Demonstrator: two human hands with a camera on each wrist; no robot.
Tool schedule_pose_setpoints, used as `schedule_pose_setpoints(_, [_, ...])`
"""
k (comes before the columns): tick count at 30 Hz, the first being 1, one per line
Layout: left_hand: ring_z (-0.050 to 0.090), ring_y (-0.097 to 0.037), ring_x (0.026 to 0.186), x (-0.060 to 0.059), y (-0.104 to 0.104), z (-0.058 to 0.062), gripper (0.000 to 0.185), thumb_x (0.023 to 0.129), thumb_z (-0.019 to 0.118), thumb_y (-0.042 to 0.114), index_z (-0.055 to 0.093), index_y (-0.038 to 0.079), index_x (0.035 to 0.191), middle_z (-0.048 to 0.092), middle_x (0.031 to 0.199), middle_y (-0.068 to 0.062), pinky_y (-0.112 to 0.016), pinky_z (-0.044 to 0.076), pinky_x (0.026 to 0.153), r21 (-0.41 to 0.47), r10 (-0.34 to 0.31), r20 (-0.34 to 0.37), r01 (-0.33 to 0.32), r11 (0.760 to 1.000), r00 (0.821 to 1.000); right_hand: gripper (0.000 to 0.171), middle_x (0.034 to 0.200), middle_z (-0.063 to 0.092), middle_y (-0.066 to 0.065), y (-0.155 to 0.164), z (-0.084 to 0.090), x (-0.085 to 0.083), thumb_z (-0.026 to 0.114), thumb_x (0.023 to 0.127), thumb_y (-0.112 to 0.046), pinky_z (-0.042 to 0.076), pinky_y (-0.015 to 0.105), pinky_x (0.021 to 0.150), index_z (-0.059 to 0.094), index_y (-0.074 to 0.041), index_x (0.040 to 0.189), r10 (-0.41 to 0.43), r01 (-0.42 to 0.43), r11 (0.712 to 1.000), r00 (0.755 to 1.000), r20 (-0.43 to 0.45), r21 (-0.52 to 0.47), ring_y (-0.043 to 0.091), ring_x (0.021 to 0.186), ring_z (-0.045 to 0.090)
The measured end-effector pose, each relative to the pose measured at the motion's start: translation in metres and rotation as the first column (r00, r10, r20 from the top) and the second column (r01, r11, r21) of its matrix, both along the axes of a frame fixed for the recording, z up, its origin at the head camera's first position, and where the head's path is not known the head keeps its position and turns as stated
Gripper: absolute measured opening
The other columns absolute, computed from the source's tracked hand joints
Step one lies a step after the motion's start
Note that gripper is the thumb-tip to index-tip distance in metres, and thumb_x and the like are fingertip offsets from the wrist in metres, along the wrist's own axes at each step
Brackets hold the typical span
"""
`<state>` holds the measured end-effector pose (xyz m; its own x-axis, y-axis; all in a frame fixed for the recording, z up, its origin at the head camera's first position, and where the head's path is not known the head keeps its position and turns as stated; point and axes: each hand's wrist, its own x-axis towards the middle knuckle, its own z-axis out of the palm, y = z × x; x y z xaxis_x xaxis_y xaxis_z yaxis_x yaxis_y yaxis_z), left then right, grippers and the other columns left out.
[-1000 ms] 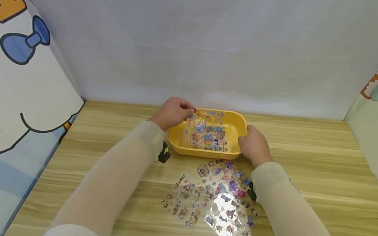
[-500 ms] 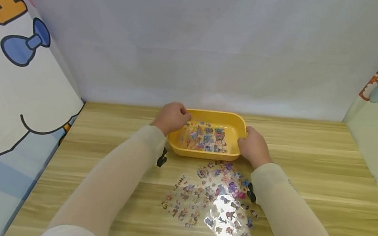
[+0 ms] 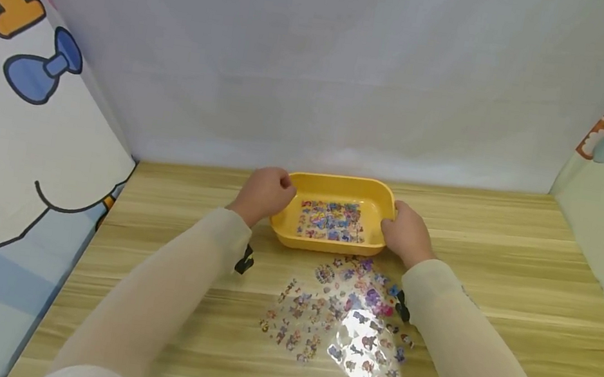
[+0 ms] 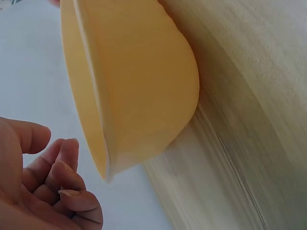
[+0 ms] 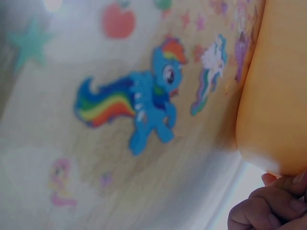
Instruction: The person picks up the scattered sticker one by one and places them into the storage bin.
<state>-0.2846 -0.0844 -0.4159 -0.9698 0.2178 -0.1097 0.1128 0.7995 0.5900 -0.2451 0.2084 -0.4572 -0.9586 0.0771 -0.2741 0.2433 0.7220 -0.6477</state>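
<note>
A yellow plastic basket stands on the table near the back wall. Inside it lies a clear sticker sheet with small colourful figures. My right hand grips the basket's right rim; in the right wrist view its curled fingers show below the yellow wall. My left hand is beside the basket's left end. The left wrist view shows its fingers loosely bent, thumb apart, holding nothing, with a gap to the basket wall.
More clear sticker sheets lie spread on the wooden table in front of the basket, one with bright glare. A blue rainbow-tailed pony sticker shows in the right wrist view. A pale curtain hangs behind, with printed panels at both sides.
The left hand has let go of the sticker sheet, which now lies flat in the basket, and has drawn back slightly left. The right hand keeps its grip on the rim.
</note>
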Motion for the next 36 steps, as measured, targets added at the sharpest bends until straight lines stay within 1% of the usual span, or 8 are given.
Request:
schedule_pose_setpoints(2, [0.056, -0.022, 0.073, 0.005, -0.002, -0.001, 0.020, 0.103, 0.055, 0.024, 0.066, 0.008, 0.100, 0.064, 0.092, -0.008, -0.037, 0.048, 0.066, 0.006, -0.017, -0.015, 0.017, 1.000, 1.000, 0.061, 0.153, 0.042, 0.029, 0.000, 0.000, 0.000, 0.044, 0.106, -0.018, 0.042, 0.055, 0.109, 0.026, 0.006, 0.159, 0.004, -0.004, 1.000, 1.000, -0.004, 0.004, 0.041, 0.126, 0.053])
schedule_pose_setpoints(7, [0.059, -0.022, 0.082, 0.022, -0.007, -0.005, 0.022, 0.103, 0.059, 0.027, 0.069, 0.008, 0.107, 0.066, 0.099, -0.006, -0.039, 0.051, 0.075, 0.041, -0.032, -0.062, 0.035, 0.999, 0.998, 0.061, 0.153, 0.042, 0.029, -0.001, -0.001, -0.001, 0.044, 0.105, -0.018, 0.042, 0.055, 0.109, 0.026, 0.006, 0.159, 0.011, -0.011, 1.000, 1.000, -0.002, 0.007, 0.041, 0.126, 0.053])
schedule_pose_setpoints(10, [0.059, -0.023, 0.087, 0.037, -0.012, -0.006, 0.022, 0.103, 0.059, 0.029, 0.070, 0.010, 0.108, 0.066, 0.100, -0.004, -0.041, 0.051, 0.079, 0.093, -0.021, -0.073, 0.028, 0.995, 0.997, 0.061, 0.153, 0.043, 0.029, -0.001, 0.000, -0.001, 0.045, 0.105, -0.018, 0.041, 0.055, 0.110, 0.027, 0.006, 0.158, 0.013, -0.013, 1.000, 1.000, -0.005, 0.011, 0.041, 0.126, 0.053])
schedule_pose_setpoints(17, [0.057, -0.021, 0.087, 0.075, -0.025, -0.006, 0.019, 0.102, 0.063, 0.030, 0.070, 0.013, 0.107, 0.066, 0.098, -0.001, -0.040, 0.050, 0.079, 0.220, 0.023, -0.076, -0.006, 0.975, 0.997, 0.061, 0.152, 0.044, 0.029, -0.003, 0.003, -0.003, 0.045, 0.104, -0.018, 0.040, 0.056, 0.110, 0.029, 0.006, 0.158, 0.018, -0.017, 1.000, 0.999, -0.032, 0.015, 0.042, 0.126, 0.053])
schedule_pose_setpoints(23, [0.054, -0.021, 0.080, 0.105, -0.027, -0.013, 0.019, 0.101, 0.067, 0.027, 0.071, 0.012, 0.111, 0.062, 0.094, -0.001, -0.037, 0.048, 0.072, 0.239, 0.030, -0.087, -0.009, 0.971, 0.996, 0.060, 0.153, 0.044, 0.028, -0.001, 0.003, -0.001, 0.044, 0.105, -0.018, 0.040, 0.055, 0.110, 0.028, 0.006, 0.158, 0.007, -0.007, 1.000, 1.000, -0.019, 0.022, 0.042, 0.126, 0.053])
schedule_pose_setpoints(28, [0.053, -0.020, 0.080, 0.123, -0.028, -0.021, 0.021, 0.099, 0.068, 0.023, 0.071, 0.009, 0.114, 0.061, 0.099, -0.001, -0.038, 0.048, 0.071, 0.259, 0.031, -0.111, -0.001, 0.966, 0.993, 0.060, 0.154, 0.042, 0.029, 0.000, 0.003, -0.001, 0.044, 0.105, -0.018, 0.040, 0.055, 0.111, 0.028, 0.007, 0.158, 0.000, 0.001, 1.000, 1.000, -0.018, 0.016, 0.042, 0.128, 0.052])
schedule_pose_setpoints(33, [0.055, -0.018, 0.083, 0.139, -0.030, -0.033, 0.025, 0.097, 0.070, 0.019, 0.070, 0.007, 0.119, 0.063, 0.105, -0.002, -0.038, 0.049, 0.074, 0.272, 0.058, -0.116, -0.024, 0.962, 0.992, 0.061, 0.154, 0.041, 0.029, 0.000, 0.002, 0.000, 0.044, 0.105, -0.018, 0.039, 0.055, 0.111, 0.027, 0.007, 0.158, 0.001, -0.001, 1.000, 1.000, -0.007, 0.010, 0.042, 0.129, 0.051])
schedule_pose_setpoints(36, [0.057, -0.018, 0.089, 0.147, -0.031, -0.039, 0.028, 0.097, 0.071, 0.019, 0.069, 0.008, 0.122, 0.064, 0.111, -0.005, -0.040, 0.051, 0.079, 0.268, 0.048, -0.126, -0.013, 0.963, 0.991, 0.061, 0.156, 0.039, 0.029, -0.001, 0.000, 0.000, 0.043, 0.106, -0.019, 0.037, 0.055, 0.113, 0.026, 0.007, 0.158, 0.006, -0.006, 1.000, 1.000, -0.004, 0.011, 0.043, 0.132, 0.049])
